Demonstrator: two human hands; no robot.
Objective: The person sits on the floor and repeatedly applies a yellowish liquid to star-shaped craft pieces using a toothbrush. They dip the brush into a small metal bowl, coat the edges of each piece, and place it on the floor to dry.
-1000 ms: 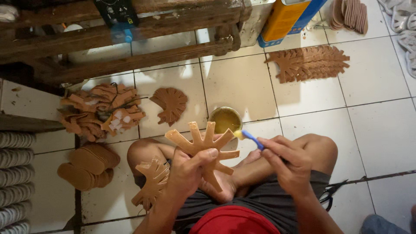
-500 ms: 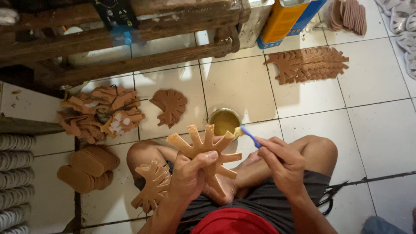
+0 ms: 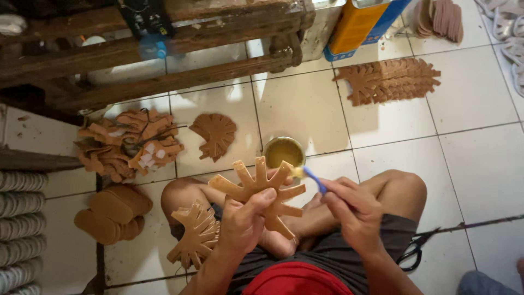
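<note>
A tan pronged cut-out (image 3: 261,191) sits at frame centre, above the person's lap, with the left hand (image 3: 244,218) and its fingers clenched around its lower edge. At three o'clock the right hand (image 3: 349,206) pinches a blue-handled brush (image 3: 312,178), its tip touching a prong. At twelve o'clock a glue tin (image 3: 283,151) stands on the tiled floor (image 3: 480,164). More cut-outs (image 3: 197,236) lie at eight o'clock on the knee.

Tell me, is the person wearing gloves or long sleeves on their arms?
No. Both the left hand and the right hand are bare, with no gloves, and no rings or watch that I can see. The forearms are bare too, with no sleeves in view. Lower down show dark grey shorts.
</note>
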